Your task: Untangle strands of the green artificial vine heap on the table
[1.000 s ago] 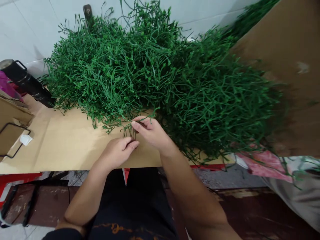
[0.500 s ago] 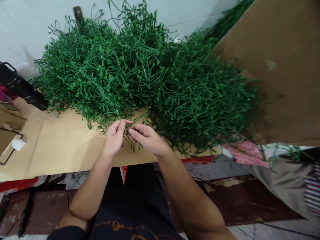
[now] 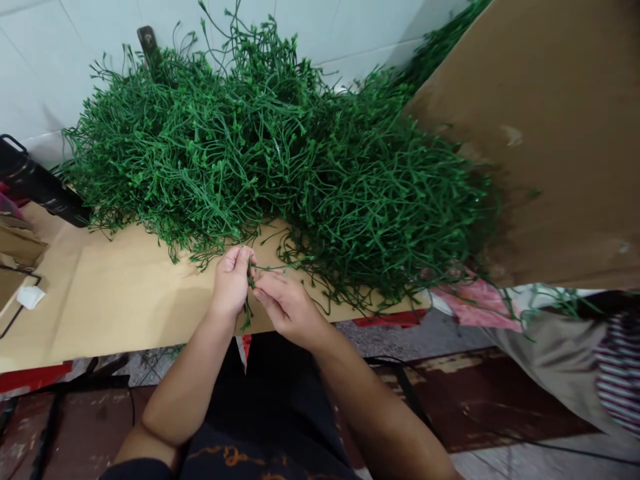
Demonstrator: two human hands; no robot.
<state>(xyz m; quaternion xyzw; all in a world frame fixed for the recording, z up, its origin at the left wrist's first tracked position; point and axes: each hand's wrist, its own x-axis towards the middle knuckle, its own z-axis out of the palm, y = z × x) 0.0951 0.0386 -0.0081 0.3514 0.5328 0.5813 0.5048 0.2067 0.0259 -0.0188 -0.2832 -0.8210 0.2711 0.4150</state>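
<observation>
Close together over the front of the cardboard-covered table [image 3: 115,293] are my two hands. My left hand [image 3: 233,280] is closed, thumb pressed on its fingers, around green plastic stems [image 3: 247,313] whose budded tips hang below it. Just to the right, my right hand [image 3: 283,300] pinches a thin green stem [image 3: 273,268] that sticks out past its fingertips. How many stems each holds is hidden by the fingers. Behind both hands spreads a large heap of green artificial stems [image 3: 200,147] with small budded tips.
A black bottle [image 3: 43,183] leans at the left, near a cardboard box [image 3: 20,243] and a black wire frame with a white tag [image 3: 30,297]. A large cardboard sheet [image 3: 550,147] rises at the right. Beyond it, a person's striped sleeve [image 3: 620,373] shows at the edge.
Both hands have come slightly nearer to my body, the right one lower and turned. The held stems now hang down below my left hand. The view has shifted a little.
</observation>
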